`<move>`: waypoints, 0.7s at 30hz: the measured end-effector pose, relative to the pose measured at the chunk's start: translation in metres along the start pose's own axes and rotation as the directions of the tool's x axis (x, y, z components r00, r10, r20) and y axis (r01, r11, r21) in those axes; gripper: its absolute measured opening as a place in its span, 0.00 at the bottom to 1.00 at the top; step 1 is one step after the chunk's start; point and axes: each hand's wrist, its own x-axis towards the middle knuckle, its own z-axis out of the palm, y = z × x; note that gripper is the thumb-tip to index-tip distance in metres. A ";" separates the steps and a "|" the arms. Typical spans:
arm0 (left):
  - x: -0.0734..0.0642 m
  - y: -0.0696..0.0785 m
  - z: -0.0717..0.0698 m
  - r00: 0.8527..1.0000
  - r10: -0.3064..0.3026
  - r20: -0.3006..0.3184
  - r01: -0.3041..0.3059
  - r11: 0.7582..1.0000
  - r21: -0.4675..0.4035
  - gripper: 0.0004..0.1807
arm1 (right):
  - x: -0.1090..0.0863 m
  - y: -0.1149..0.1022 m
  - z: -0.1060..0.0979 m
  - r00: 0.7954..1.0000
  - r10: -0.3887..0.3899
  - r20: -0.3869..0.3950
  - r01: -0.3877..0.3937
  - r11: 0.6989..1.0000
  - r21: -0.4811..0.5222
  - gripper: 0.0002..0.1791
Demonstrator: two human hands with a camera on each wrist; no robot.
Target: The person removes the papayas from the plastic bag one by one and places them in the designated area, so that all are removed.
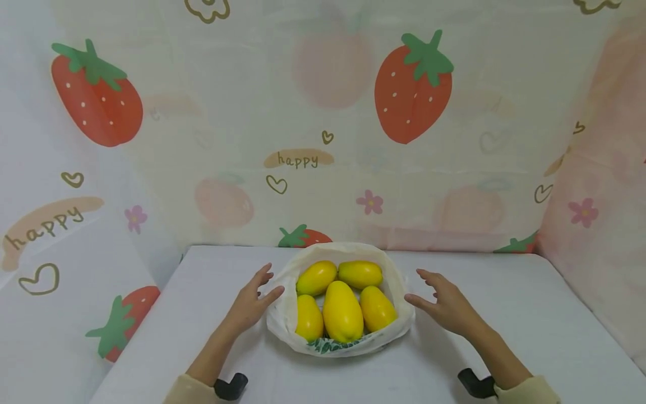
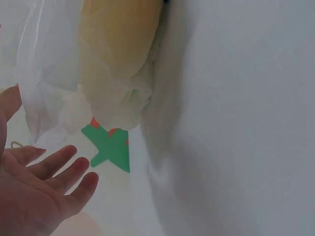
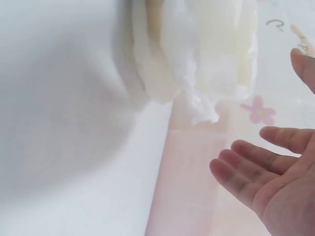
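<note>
A white plastic bag with a green leaf print on its front stands on the table, its mouth spread wide. Inside lie several smooth yellow fruits that look like mangoes, two at the back and the others in front. On the bag's left side is my left hand, fingers spread and thumb at the rim. My right hand mirrors it on the right, thumb tip close to the bag's edge. Neither hand holds anything. Whether the thumbs touch the plastic I cannot tell. Both wrist views show the bag's side beyond relaxed fingers.
The bag rests on a white-covered table. Behind it hangs a pale curtain printed with strawberries, hearts and flowers, which also closes off the left and right sides. A black band piece shows at each wrist.
</note>
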 end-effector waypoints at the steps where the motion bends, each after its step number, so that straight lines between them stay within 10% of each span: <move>1: 0.000 0.001 0.001 1.000 0.006 -0.006 -0.006 1.000 -0.001 0.42 | 0.000 -0.002 0.000 1.000 -0.001 0.002 0.001 1.000 0.007 0.43; 21: 0.002 0.008 0.014 0.994 0.052 -0.093 -0.048 0.997 0.052 0.33 | 0.008 -0.031 0.010 0.997 -0.066 0.027 0.064 0.997 0.046 0.39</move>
